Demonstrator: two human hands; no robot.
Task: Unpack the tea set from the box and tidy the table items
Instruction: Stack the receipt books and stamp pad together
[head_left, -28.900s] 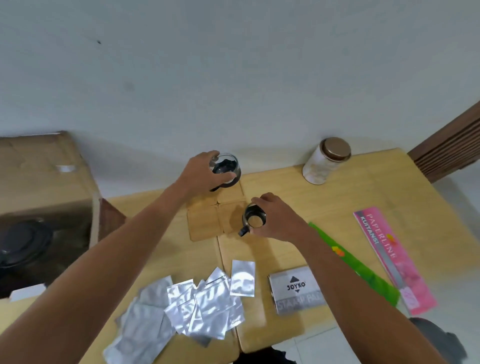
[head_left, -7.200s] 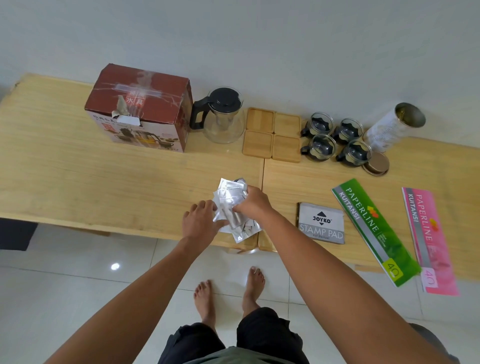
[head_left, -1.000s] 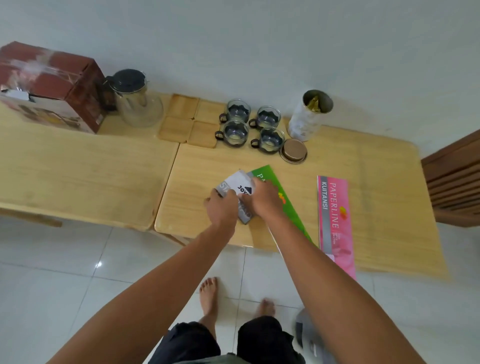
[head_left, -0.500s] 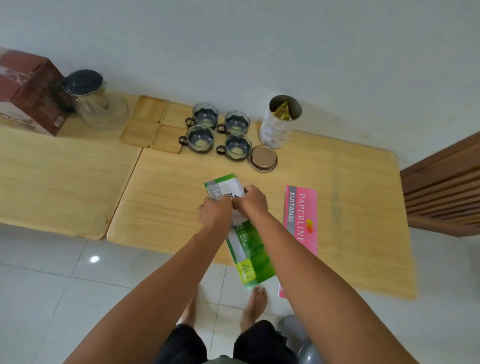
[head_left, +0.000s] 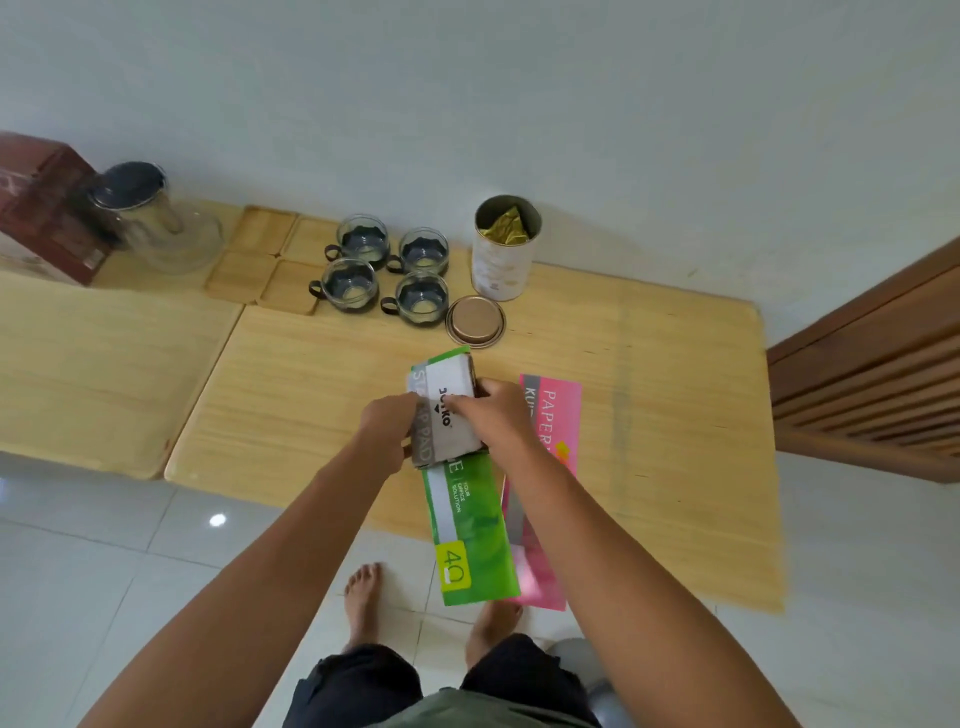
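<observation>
Moved: the green pad (head_left: 470, 525) now sticks out over the table (head_left: 291, 405) edge, next to the pink pad (head_left: 553, 415).
Left hand (head_left: 387, 423): curled around the stamp pad box (head_left: 444, 415).
Right hand (head_left: 501, 418): holds the box's other side.
Box: on top of the green pad.
Tea cups (head_left: 387, 273): near the wall, beside the open tin (head_left: 504, 249).

Brightness: soft, even daylight is filling the room; the white wall (head_left: 571, 93) is reading pale grey.
Glare: a small bright spot is shining on the floor tile (head_left: 217, 519).
Shadows: faint ones are falling under the desk (head_left: 311, 384) edge.
Distortion: the wide lens is bending the desk edges.
Blur: the red box (head_left: 36, 208) and glass teapot (head_left: 156, 228) are looking smeared.
</observation>
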